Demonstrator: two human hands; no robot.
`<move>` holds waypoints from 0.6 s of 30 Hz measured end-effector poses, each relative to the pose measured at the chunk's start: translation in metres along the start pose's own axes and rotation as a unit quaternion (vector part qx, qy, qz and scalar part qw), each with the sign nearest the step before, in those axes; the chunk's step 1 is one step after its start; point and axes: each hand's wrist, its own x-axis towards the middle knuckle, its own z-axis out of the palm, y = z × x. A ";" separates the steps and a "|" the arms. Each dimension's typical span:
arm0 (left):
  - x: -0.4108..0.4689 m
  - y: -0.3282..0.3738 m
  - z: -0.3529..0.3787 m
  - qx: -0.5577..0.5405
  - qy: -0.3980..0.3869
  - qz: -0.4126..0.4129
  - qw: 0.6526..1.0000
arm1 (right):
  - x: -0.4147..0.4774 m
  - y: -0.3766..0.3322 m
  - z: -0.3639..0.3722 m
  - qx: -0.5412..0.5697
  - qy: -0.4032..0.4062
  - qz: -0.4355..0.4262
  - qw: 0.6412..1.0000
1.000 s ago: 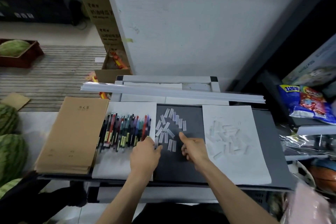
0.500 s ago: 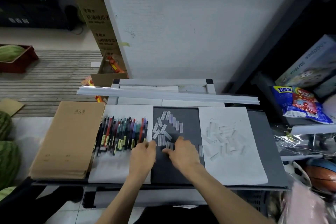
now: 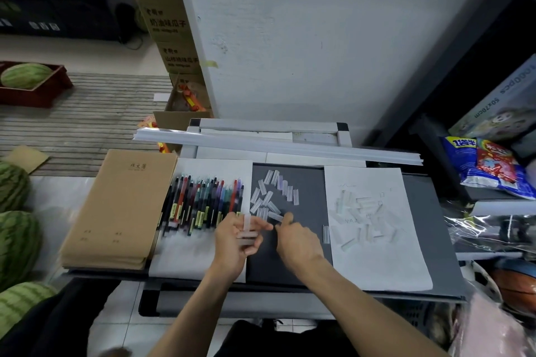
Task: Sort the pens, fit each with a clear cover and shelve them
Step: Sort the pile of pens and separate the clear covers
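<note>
The left hand (image 3: 236, 238) grips a few clear covers (image 3: 247, 233) just right of the pens (image 3: 203, 200), which lie pointing away from the person. Further right of the pens, the right hand (image 3: 297, 240) reaches the loose covers (image 3: 269, 197) on the dark table (image 3: 269, 266). I cannot tell if it pinches one. The left hand seems nearer to the pens.

A stack of brown notebooks (image 3: 121, 209) lies at the left end of the dark worktop (image 3: 429, 240), with long white strips (image 3: 275, 146) across its far edge. On the floor to the left sit striped watermelons (image 3: 17, 238) (another rests in a red crate (image 3: 43, 93) farther back). Cardboard boxes (image 3: 165, 17) lean beside a white pillar (image 3: 304, 32). On the right are snack bags (image 3: 487, 165) and, lower down, a basketball (image 3: 516, 284).
</note>
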 end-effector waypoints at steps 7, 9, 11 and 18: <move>0.009 -0.012 0.000 0.046 0.112 0.000 0.993 | -0.001 0.006 -0.003 0.066 0.011 0.033 0.997; 0.009 -0.013 -0.001 0.036 0.114 -0.005 0.993 | 0.002 0.011 -0.003 0.156 0.005 0.074 0.985; 0.011 -0.013 -0.002 0.034 0.112 -0.012 0.993 | 0.006 0.018 -0.002 0.278 0.012 0.137 0.951; 0.024 -0.018 -0.004 0.367 0.160 0.085 0.913 | 0.010 0.031 0.009 0.423 0.079 0.222 0.875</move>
